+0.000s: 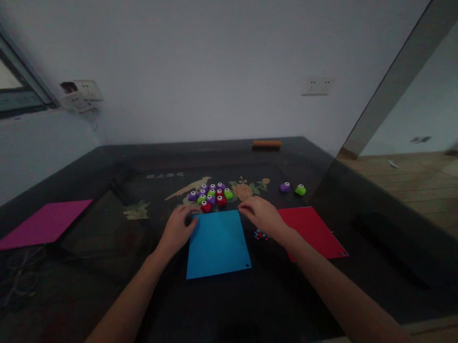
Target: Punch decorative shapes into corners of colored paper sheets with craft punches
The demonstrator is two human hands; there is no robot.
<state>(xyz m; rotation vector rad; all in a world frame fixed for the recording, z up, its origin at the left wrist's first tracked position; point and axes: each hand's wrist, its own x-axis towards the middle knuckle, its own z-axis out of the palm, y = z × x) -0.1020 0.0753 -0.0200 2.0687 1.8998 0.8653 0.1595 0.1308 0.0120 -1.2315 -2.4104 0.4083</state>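
Note:
A blue sheet of paper (218, 245) lies flat on the dark table in front of me, with a small dark dot at its lower right corner. My left hand (178, 227) rests at its upper left corner, thumb apart from the curved fingers. At the upper right corner, my right hand (261, 213) has its fingertips pinched together on the edge. Just beyond the sheet sits a cluster of red, green and purple toys with big eyes (211, 196). Small colored beads (260, 234) lie under my right wrist, beside a red sheet (311, 231) partly covered by my forearm.
Two more eyed toys, one purple (285, 187) and one green (300, 189), stand at the right. A magenta sheet (44, 223) lies far left, near some cables (20, 275). An orange-brown roll (267, 144) is by the wall; a black object (395, 246) lies right.

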